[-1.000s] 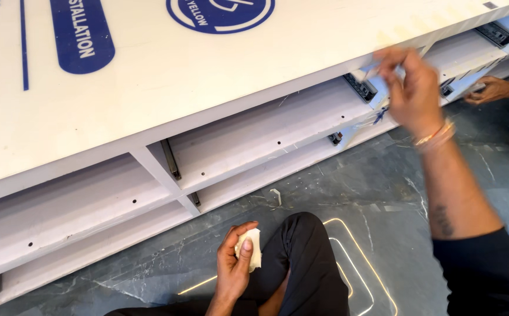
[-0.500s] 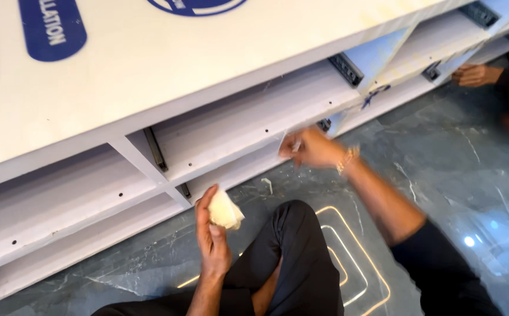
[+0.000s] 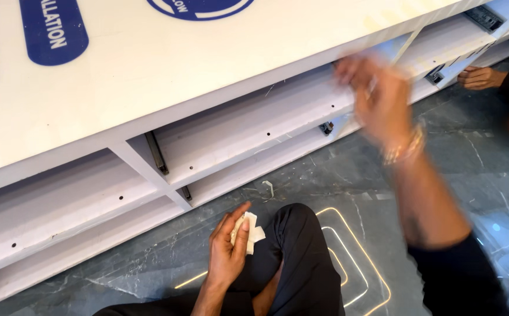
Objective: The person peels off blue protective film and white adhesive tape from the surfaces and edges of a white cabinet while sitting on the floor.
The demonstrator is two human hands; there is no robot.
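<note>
My left hand (image 3: 228,248) rests by my knee in dark trousers (image 3: 292,251), fingers closed on a small white folded piece (image 3: 253,231). My right hand (image 3: 377,96) is raised and blurred by motion. It is in front of the middle shelf of a long white cabinet (image 3: 237,126) lying on its side. A thin pale strip (image 3: 406,44) runs up from near its fingers; whether it grips the strip cannot be made out. A gold bracelet (image 3: 403,151) circles that wrist.
Black metal rails (image 3: 156,153) are fixed inside the cabinet bays. A small white scrap (image 3: 269,187) lies on the dark marble floor (image 3: 348,175), which has a glowing inlaid line (image 3: 360,257). Another person's hand (image 3: 480,76) touches the cabinet at far right.
My right hand dropped from the shelf toward my knee, then swung back up to the shelf. My left hand stayed by my knee with the white piece.
</note>
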